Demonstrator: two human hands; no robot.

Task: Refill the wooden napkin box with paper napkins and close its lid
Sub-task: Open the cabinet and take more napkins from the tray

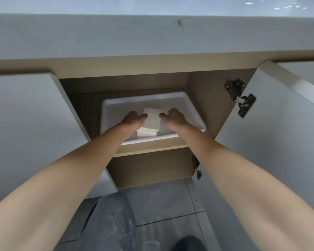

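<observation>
A stack of white paper napkins (151,120) lies in a white plastic tray (188,113) on a shelf inside an open cupboard. My left hand (133,119) presses against the stack's left side, fingers curled around it. My right hand (173,117) holds the stack's right side the same way. Both hands clasp the napkins between them. The wooden napkin box is out of view.
The cupboard door (272,134) stands open on the right, with metal hinges (240,96) on it. A closed door (25,124) is on the left. The grey countertop (134,35) overhangs above. My knee (112,220) and the tiled floor (170,205) are below.
</observation>
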